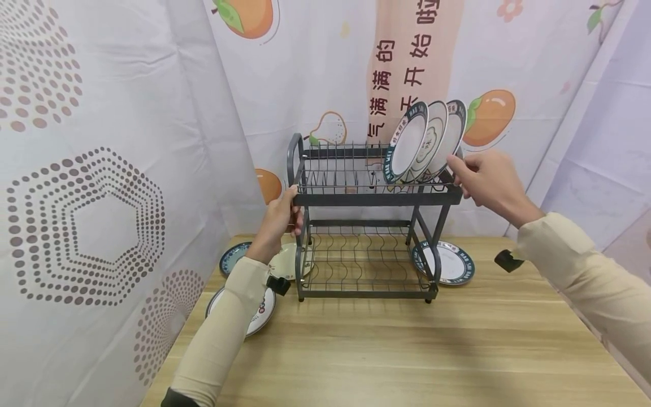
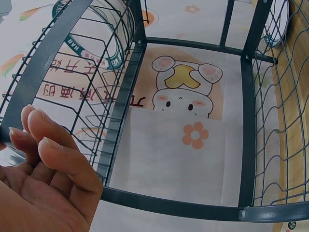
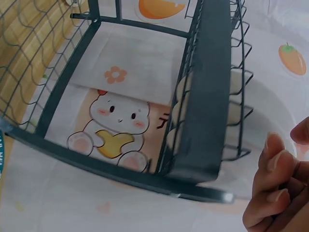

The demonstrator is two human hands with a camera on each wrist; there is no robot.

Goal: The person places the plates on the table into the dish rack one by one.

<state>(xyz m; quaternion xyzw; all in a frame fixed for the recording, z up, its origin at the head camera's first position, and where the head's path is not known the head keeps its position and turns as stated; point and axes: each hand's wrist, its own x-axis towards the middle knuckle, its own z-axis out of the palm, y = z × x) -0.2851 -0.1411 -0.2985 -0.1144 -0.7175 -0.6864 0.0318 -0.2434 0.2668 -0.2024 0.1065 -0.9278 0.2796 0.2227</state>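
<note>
A dark two-tier wire rack (image 1: 376, 199) stands on the wooden table. My left hand (image 1: 277, 223) grips the left end of its upper front bar, thumb on top; in the left wrist view the curled fingers of that hand (image 2: 58, 174) show beside the bar (image 2: 36, 77). Three plates lean upright at the upper tier's right end: a green-rimmed one (image 1: 408, 146), a middle one (image 1: 433, 138) and a rightmost one (image 1: 454, 133). My right hand (image 1: 490, 183) pinches the rightmost plate's lower right edge. In the right wrist view this hand (image 3: 277, 193) is beside a pale plate (image 3: 270, 116).
Left of the rack lie a blue-patterned plate (image 1: 231, 258), a cream plate (image 1: 283, 263) and, nearer, a white plate (image 1: 260, 316), partly behind my left forearm. Another green-rimmed plate (image 1: 452, 264) lies behind the rack's right leg. Printed curtains (image 1: 325, 68) hang behind and at both sides.
</note>
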